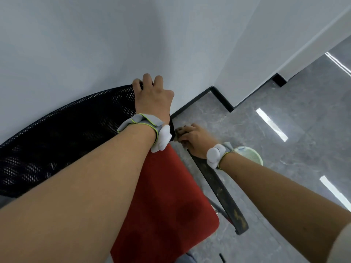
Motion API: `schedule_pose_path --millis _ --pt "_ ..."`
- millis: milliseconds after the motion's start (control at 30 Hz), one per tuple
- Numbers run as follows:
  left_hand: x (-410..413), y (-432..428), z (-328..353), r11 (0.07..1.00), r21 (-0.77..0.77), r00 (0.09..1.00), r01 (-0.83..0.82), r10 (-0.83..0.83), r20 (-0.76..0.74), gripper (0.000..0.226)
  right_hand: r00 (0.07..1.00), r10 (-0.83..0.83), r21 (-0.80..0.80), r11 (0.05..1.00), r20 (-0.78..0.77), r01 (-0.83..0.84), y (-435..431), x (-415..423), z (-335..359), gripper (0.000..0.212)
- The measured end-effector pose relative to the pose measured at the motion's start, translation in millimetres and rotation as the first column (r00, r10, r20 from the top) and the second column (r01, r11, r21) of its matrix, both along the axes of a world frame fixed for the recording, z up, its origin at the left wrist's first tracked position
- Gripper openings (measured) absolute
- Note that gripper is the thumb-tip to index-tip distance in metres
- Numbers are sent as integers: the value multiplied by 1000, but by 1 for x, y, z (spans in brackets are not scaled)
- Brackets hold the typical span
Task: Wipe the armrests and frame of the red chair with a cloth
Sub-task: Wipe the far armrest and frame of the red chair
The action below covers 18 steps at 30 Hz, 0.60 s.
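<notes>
Gripping the top edge of the black mesh backrest (72,133), the left hand (152,95) curls its fingers (137,84) over the far side; fingertips hidden behind the rim, so the grip reads as clenched on the backrest. Grey wrist strap with a white pod (161,138) sits just behind that hand.

Right hand (195,140) lower and to the right of the left grip, at the far end of the dark armrest (224,192). Fingers bunched around something dark at the armrest's end, blurred; cannot tell whether that is a cloth or part of the chair frame, nor whether this grip is clenched or loose. A second white pod (214,153) on this wrist.

Red seat (167,205) lies below the left wrist and left of the right grip; its near edge cut off by the left forearm. Armrest surface scuffed with pale marks. Opposite armrest out of view.

Pale green round vessel (250,152) partly hidden behind the right wrist, standing on the grey glossy floor (284,196). White wall (76,44) just beyond the backrest.
</notes>
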State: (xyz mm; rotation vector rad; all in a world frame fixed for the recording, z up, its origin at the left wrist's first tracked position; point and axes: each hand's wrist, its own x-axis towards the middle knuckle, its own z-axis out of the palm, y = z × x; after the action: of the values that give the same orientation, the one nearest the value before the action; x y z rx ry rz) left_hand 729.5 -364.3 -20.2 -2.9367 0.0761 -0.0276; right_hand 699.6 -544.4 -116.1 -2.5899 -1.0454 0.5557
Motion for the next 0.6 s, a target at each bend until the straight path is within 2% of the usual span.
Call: schedule_pose_path --millis 200,300,400,467,567,600 --pt "0 1 1 1000 -4 1000 15 -15 -2 27 1000 -13 -12 1000 -20 12 -46 -34 2 23" --pt "1 -1 1 1000 0 1000 -12 12 -6 25 990 120 -48 991 -70 -123 -67 -37 13 18" --pt "1 -1 0 999 10 999 -35 35 3 26 972 225 -107 967 -67 -231 -64 -15 28 34" --pt "0 -1 -2 999 6 999 -36 36 8 27 989 148 -60 987 -17 -149 -54 2 28 40" --pt "0 -1 -2 999 10 999 -42 42 16 27 1000 10 -18 1000 -5 -10 -32 11 18 24" --pt "0 -2 -3 999 18 999 -41 41 17 27 999 -11 -14 1000 -34 11 -26 7 14 24"
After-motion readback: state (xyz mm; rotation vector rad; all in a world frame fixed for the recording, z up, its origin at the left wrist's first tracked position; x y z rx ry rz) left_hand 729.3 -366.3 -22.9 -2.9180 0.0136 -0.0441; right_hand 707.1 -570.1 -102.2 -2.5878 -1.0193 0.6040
